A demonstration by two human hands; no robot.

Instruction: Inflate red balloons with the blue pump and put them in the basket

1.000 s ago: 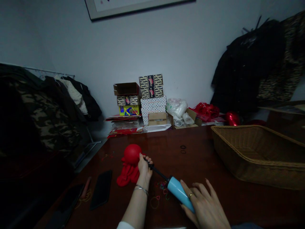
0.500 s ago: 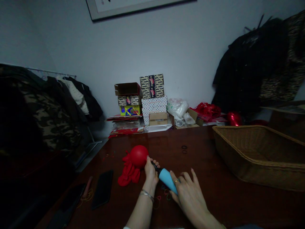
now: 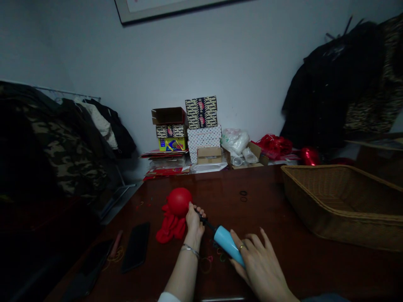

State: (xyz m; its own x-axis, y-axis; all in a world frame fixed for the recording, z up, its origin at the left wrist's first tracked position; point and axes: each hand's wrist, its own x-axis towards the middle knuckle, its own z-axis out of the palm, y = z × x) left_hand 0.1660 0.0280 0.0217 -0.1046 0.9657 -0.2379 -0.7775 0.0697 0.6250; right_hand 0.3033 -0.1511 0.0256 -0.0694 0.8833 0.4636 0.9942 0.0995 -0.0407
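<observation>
Nearest to the camera, the right hand point(image 3: 262, 265) grips the back end of the blue pump point(image 3: 228, 245), fingers wrapped over its barrel. Half a second ago this barrel was pushed up against the other hand; now it is drawn back, and a short piece of black rod shows in front of it. Coloured rubber bands point(image 3: 206, 264) lie on the table point(image 3: 283, 235) under the pump. A little farther, the left hand point(image 3: 193, 217) is closed around the pump's nozzle and, it seems, the neck of the red balloon point(image 3: 179, 200), though the fingers hide the joint. The balloon is round and partly filled, much as before, and sits above a heap of flat red balloons point(image 3: 170, 230). A black phone point(image 3: 136, 246) lies to the left. Beyond, a wicker basket point(image 3: 340, 201) stands on the right, and boxes point(image 3: 201, 126) are stacked at the wall.
</observation>
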